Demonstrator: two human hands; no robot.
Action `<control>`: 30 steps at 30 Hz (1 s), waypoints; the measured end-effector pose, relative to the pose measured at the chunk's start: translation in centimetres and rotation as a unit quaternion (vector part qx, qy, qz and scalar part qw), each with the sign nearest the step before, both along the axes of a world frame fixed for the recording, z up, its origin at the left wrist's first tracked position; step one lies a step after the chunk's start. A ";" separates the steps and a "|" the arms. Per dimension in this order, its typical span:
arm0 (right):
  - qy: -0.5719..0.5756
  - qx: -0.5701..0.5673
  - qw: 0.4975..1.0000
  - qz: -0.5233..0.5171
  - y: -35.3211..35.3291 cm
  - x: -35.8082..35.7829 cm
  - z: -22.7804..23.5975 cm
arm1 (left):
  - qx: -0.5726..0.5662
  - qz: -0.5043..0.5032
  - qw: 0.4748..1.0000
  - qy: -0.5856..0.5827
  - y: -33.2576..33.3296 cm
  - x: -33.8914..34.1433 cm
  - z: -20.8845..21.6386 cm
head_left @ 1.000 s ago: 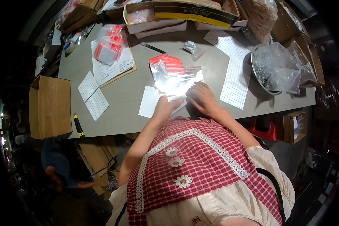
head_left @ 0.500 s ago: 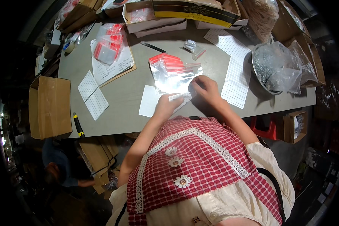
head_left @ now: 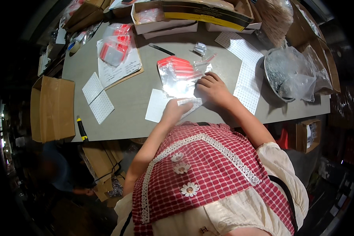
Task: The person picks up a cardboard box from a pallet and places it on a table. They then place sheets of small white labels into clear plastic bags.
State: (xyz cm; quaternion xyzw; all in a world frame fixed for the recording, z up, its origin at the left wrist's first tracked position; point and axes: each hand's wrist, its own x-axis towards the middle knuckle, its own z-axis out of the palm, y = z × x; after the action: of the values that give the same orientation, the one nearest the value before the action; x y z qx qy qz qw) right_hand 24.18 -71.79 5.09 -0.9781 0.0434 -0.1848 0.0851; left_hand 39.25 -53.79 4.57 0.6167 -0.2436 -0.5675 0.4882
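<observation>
A folded sheet of small white labels is pinched in my left hand, its thumb lying along the strip near the table's front edge. My right hand rests palm down, fingers stretched over the right edge of a fanned pile of clear zip bags with red tops. Whether its fingertips press on a label or only on the plastic is hidden. Under and left of my left hand lies a plain white sheet. Behind the pile, a few small clear packets lie by a black pen.
Dotted label sheets lie right and left. More red-topped bags sit on a clipboard. A bowl of small metal parts stands right. A cardboard box and yellow-black cutter are left. A person is lower left.
My right hand has turned from a pinch by the label sheet to lying palm down on the bags' right edge. My left hand keeps its hold on the sheet.
</observation>
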 end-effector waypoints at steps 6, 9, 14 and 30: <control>-0.006 0.116 0.992 -0.046 -0.6 -3.5 2.0 | -0.006 -0.003 1.000 -0.009 -0.1 0.0 -0.2; -0.013 0.160 0.982 -0.098 -1.0 -4.0 1.0 | -0.008 -0.006 1.000 -0.024 0.0 0.0 -0.3; -0.030 0.098 0.984 -0.148 -1.7 -4.2 -0.5 | 0.005 0.001 1.000 0.017 -0.1 -0.1 0.4; -0.024 0.120 0.974 -0.190 -1.4 -3.3 0.0 | 0.028 -0.019 0.998 -0.055 0.1 -0.2 -0.2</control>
State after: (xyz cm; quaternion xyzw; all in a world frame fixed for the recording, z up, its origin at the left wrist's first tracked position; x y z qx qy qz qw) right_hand 20.87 -73.20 5.08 -0.9298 0.2486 -0.2144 0.1664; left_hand 39.03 -53.71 4.34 0.6551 -0.2660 -0.5488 0.4459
